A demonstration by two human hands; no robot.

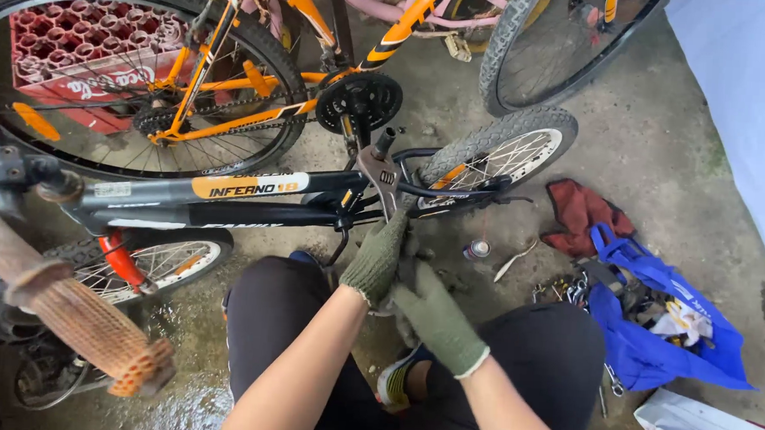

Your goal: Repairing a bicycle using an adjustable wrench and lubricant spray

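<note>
Left hand [379,256] in its green knit glove grips the steel adjustable wrench [382,182], jaws up at the small black bicycle frame [228,201] for leverage; right hand [434,316] curls closed beside it, contents hidden.

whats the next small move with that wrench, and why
Probably swing the wrench handle with the left hand. Its jaws sit at the black bike frame, the gloved fingers already grip the handle, and the right hand rests below.

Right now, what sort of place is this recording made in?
Probably an informal bicycle repair spot on a rough concrete floor. Several bikes crowd in: a black bicycle lying down, an orange bicycle behind. An adjustable wrench is in the gloved left hand, and a blue tool bag lies open.
</note>
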